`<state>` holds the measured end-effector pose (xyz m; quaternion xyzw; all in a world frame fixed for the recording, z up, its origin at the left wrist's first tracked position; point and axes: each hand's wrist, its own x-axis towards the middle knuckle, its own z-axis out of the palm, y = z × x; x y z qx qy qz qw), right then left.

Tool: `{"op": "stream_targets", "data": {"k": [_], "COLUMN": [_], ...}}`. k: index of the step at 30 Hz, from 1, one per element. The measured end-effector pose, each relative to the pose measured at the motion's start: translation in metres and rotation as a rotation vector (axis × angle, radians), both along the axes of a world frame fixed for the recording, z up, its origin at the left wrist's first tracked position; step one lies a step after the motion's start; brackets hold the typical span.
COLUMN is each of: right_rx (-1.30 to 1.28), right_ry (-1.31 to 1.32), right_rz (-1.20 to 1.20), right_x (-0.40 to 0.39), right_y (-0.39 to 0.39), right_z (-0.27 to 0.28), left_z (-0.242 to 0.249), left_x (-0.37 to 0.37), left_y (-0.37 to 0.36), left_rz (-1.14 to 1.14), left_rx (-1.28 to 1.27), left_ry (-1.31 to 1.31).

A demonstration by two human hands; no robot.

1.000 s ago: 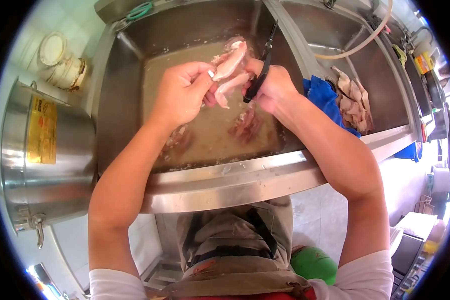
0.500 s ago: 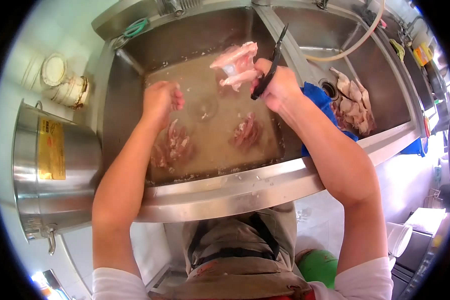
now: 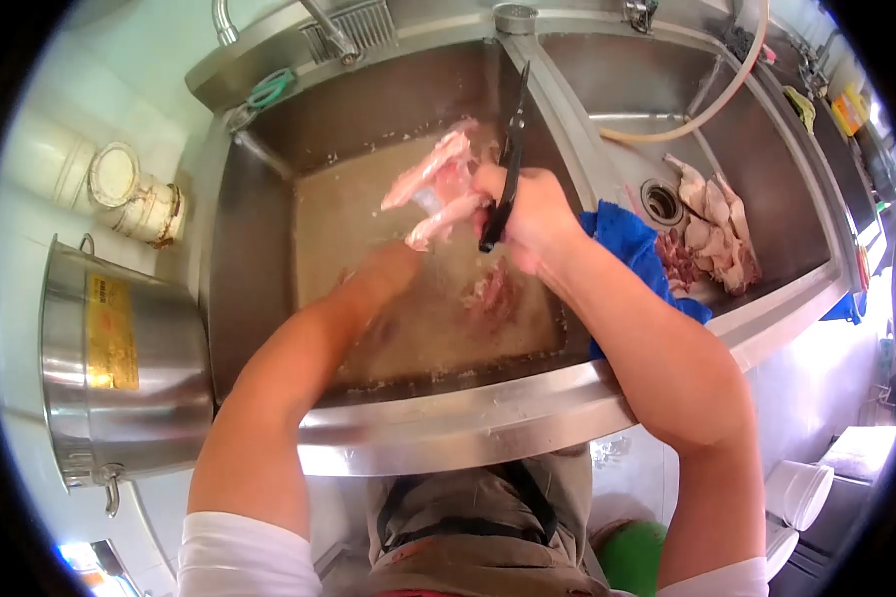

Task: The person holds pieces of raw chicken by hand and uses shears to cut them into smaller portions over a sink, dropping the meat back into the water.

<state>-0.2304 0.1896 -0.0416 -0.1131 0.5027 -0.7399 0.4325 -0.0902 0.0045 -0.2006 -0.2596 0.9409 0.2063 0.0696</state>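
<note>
My right hand [image 3: 530,214] is closed over the left sink basin, with a black-handled tool [image 3: 513,149], maybe a knife or scissors, and a pale pink piece of raw meat [image 3: 438,179] in its grip. Beneath the meat, my left hand [image 3: 393,267] reaches into the cloudy water; its fingers are hidden by water and meat. Red meat pieces [image 3: 490,297] lie under the water between my forearms. More raw pieces [image 3: 712,224] are in the right basin beside the drain.
A blue cloth [image 3: 627,244] hangs over the divider beside my right forearm. Green-handled scissors [image 3: 269,90] lie at the back left rim. A steel pot [image 3: 124,368] stands left of the sink. A hose [image 3: 697,119] crosses the right basin.
My left hand has moved right and down into the water, under the meat. My right hand has shifted slightly left and toward me with the tool and meat. The view has tilted a little.
</note>
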Motion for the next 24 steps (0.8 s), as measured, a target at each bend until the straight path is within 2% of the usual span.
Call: {"op": "stream_targets", "data": {"k": [3,5,7,9,12,13,16,17,20,23,24], "right_rx": [0.036,0.028,0.024,0.021,-0.015,-0.034,0.022,0.037,-0.059,-0.033,-0.022], "right_ry": [-0.016,-0.017,-0.005,0.022,0.08,0.108,0.277,0.317,0.204,0.272,0.299], "right_rz": [0.032,0.08,0.124,0.185,0.229,0.24,0.27,0.33,0.302,0.319,0.313], "right_x": [0.001,0.004,0.004,0.002,0.004,0.005,0.015,0.013,0.03,0.022,0.021], "right_y": [0.002,0.003,0.005,0.005,0.004,0.003,0.004,0.005,0.009,0.009,0.008], "right_z": [0.003,0.005,0.005,0.001,-0.011,-0.011,-0.005,-0.004,0.021,0.012,0.011], "left_z": [0.021,0.051,0.133,0.157,0.191,0.195,0.171,0.167,0.166,0.167,0.166], "left_x": [0.004,0.01,0.017,0.034,0.053,0.057,0.066,0.068,0.072,0.073,0.074], "left_y": [-0.013,-0.013,0.016,0.025,0.061,0.072,0.074,0.073,0.073,0.076,0.075], "left_rz": [0.003,-0.013,0.16,0.23,0.426,0.506,0.291,0.315,0.253,0.273,0.238], "left_rx": [0.154,0.205,0.343,0.45,0.794,0.94,0.831,0.876,0.896,0.914,0.846], "left_ry": [0.263,0.379,0.338,0.436,0.58,0.634,0.756,0.76,0.802,0.826,0.842]}}
